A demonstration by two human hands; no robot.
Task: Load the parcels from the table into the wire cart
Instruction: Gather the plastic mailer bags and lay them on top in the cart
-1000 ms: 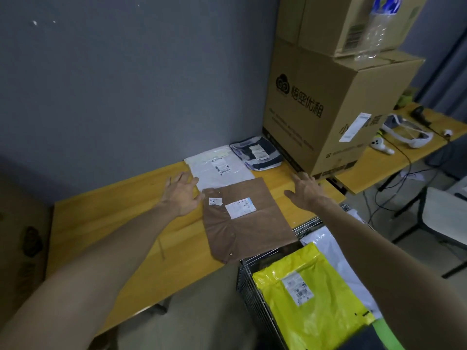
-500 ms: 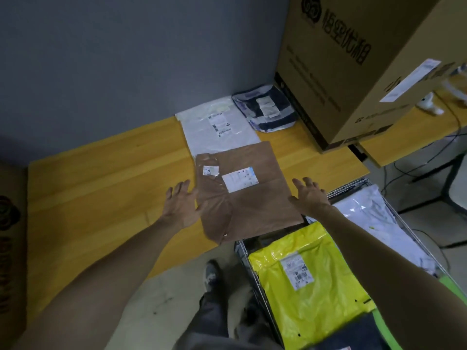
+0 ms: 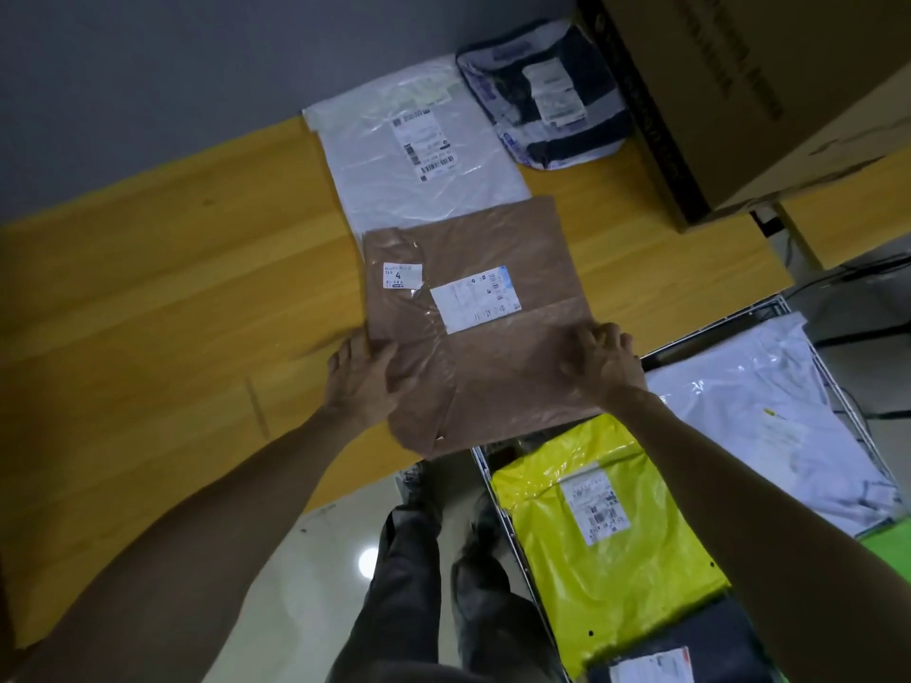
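the wooden table (image 3: 148, 298) stands just beside the lower wire cart (image 3: 715, 327), which already holds a yellow parcel (image 3: 591, 549), so parcels can likely be slid off the edge and dropped in. the brown parcel (image 3: 498, 377) lies flat on the table, its near corner overhanging toward the cart and its far end over a white parcel (image 3: 419, 184). the left hand (image 3: 360, 382) grasps its left edge and the right hand (image 3: 604, 364) its right edge, probably because so wide and floppy a bag sags when lifted one-sided.
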